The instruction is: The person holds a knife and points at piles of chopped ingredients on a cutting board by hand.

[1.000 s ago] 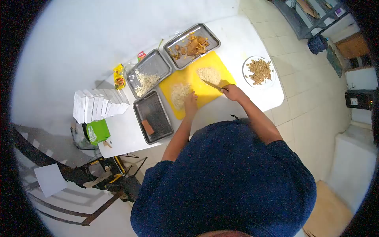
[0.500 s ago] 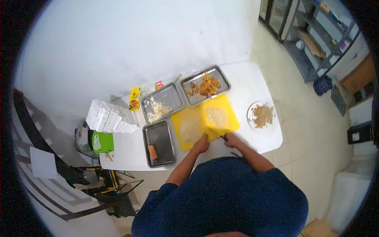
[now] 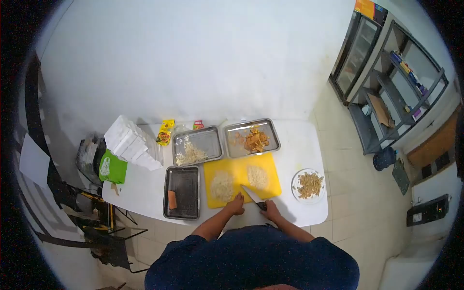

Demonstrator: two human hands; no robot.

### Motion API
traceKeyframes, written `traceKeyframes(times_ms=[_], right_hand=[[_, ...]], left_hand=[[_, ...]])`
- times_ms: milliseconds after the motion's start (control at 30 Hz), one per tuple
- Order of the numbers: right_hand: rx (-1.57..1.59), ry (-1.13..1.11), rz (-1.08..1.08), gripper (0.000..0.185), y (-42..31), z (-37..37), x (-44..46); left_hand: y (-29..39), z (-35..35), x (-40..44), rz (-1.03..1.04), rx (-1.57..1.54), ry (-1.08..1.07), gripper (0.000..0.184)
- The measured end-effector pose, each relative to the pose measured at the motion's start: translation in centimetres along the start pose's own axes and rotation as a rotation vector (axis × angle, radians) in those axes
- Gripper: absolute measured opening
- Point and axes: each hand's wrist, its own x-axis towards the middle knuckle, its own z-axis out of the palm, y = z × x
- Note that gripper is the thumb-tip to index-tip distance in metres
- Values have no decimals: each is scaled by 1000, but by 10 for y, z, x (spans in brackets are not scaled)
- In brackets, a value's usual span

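Observation:
A yellow cutting board (image 3: 241, 166) lies flat on the table with two heaps of finely chopped pale food, a left heap (image 3: 222, 186) and a right heap (image 3: 257, 178). My right hand (image 3: 272, 211) grips a knife (image 3: 252, 195) by its black handle; the blade slants up and left over the board's front part. At the front edge of the board is my left hand (image 3: 236, 205), fingers stretched forward near the left heap and holding nothing visible. To the left, a dark tray (image 3: 181, 203) carries an orange-pink block (image 3: 172, 199).
Behind the board stand a metal tray (image 3: 215, 137) with white chopped pieces and another tray (image 3: 273, 135) with brown-orange pieces. A clear bowl (image 3: 295, 186) of brown bits is at right. White boxes (image 3: 130, 142), a green bag (image 3: 112, 166) and yellow packets (image 3: 166, 132) sit left, against the wall.
The board's right part was bent up and now lies flat. My left hand has released its front edge. The knife blade now shows clearly over the board. The camera view has shifted.

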Motion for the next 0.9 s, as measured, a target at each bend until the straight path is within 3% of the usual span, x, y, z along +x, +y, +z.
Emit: traceKeyframes(times_ms=[500,567,900], right_hand=[[-106,57,58,40,-25,22,-10],[-76,68,180,37,-33,22,-6],[-63,148,231,35,-90,0,14]], left_hand=[[1,2,-2,3,-14,23,83],[3,0,-8,13,-42,43,84],[-17,7,-8,161,-132,128,84]])
